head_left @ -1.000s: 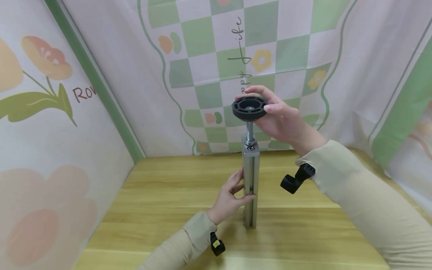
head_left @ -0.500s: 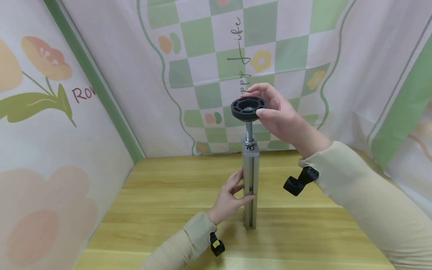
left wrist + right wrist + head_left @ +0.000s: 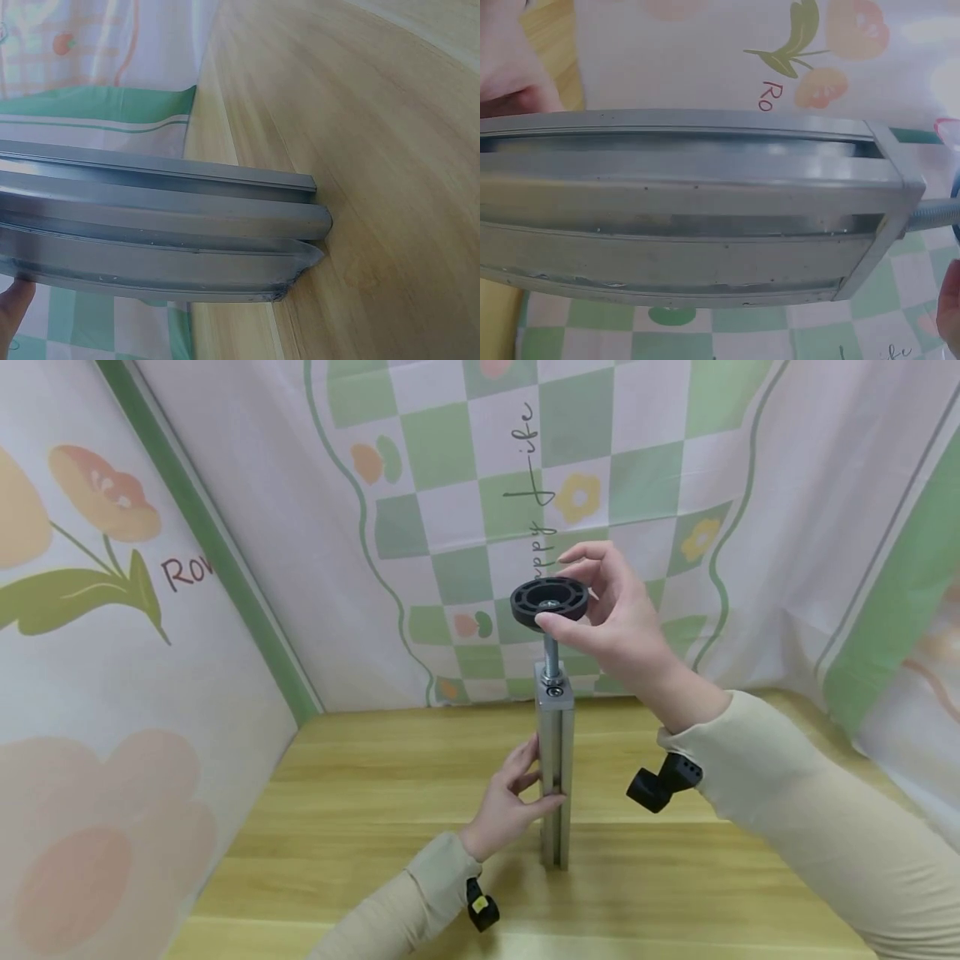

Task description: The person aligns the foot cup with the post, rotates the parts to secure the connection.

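Note:
An aluminium profile [image 3: 556, 777] stands upright on the wooden table in the head view, slots running along its sides. My left hand [image 3: 502, 810] grips it around the lower middle, thumb across the front and fingers at the left side. From the end plate [image 3: 556, 692] on top rises a threaded rod [image 3: 551, 656]. A round black levelling foot [image 3: 550, 597] crowns the rod, hollow side up. My right hand [image 3: 618, 618] pinches the foot's rim, thumb in front and fingers at the far right. The right wrist view shows the profile [image 3: 690, 195] and a right fingertip [image 3: 951, 307] near the rod.
The wooden table [image 3: 360, 793] extends around the profile. A checked, flower-printed curtain [image 3: 450, 527] hangs behind, with another printed cloth [image 3: 112, 677] at the left. Black wrist-camera mounts [image 3: 663, 782] stick out below both cuffs.
My right hand has shifted round the foot's rim, its thumb moving from the right side to the front. My left hand and the profile have stayed put.

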The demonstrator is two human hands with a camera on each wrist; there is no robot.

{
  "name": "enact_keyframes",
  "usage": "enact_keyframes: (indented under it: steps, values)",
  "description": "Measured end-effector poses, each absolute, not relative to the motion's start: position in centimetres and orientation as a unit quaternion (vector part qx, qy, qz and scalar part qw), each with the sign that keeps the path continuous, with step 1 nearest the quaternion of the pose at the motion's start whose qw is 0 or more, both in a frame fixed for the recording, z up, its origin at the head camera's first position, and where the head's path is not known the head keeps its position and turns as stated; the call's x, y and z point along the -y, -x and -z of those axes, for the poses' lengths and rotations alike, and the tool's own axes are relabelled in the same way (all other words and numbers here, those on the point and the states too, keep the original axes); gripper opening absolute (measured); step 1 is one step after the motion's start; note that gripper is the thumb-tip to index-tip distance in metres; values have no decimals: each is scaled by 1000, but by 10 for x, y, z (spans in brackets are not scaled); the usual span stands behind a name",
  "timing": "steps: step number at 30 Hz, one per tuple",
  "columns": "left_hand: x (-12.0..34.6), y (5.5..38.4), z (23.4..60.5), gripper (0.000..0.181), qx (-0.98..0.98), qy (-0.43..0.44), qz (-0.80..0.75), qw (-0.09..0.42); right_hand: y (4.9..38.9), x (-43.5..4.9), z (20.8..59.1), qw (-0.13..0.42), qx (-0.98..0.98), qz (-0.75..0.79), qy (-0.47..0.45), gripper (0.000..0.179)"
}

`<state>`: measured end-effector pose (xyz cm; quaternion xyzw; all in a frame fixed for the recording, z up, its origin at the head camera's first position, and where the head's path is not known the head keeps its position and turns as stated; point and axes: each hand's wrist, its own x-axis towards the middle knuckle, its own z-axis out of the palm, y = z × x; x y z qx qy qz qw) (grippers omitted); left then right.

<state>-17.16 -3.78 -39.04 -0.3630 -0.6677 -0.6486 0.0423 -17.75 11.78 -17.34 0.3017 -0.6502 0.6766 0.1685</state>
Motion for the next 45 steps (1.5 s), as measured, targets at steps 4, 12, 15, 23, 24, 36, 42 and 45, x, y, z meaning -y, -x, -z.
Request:
enact_keyframes:
  steps: [4, 12, 15, 23, 24, 36, 42, 45]
  values:
    - [38, 171, 391, 83, 667, 364, 648, 44, 175, -113, 175, 238, 697, -624, -261, 49]
    - [39, 172, 393, 84, 672, 362, 645, 41, 172, -105, 180, 376, 724, -526, -240, 60]
    - [39, 172, 393, 84, 674, 362, 643, 42, 173, -103, 182, 417, 718, -498, -249, 63]
    - [39, 173, 392, 83, 674, 360, 644, 38, 175, -103, 184, 465, 721, -443, -261, 68]
    - [39, 173, 392, 83, 674, 360, 644, 39, 175, -103, 184, 465, 722, -441, -262, 69]
    - [40, 172, 392, 83, 677, 361, 640, 40, 190, -114, 183, 202, 585, -713, -330, 29]
    - [40, 171, 389, 80, 682, 348, 643, 24, 207, -125, 184, -46, 468, -787, -398, 34]
    - [40, 171, 388, 79, 681, 345, 645, 21, 211, -127, 184, -106, 428, -794, -418, 40]
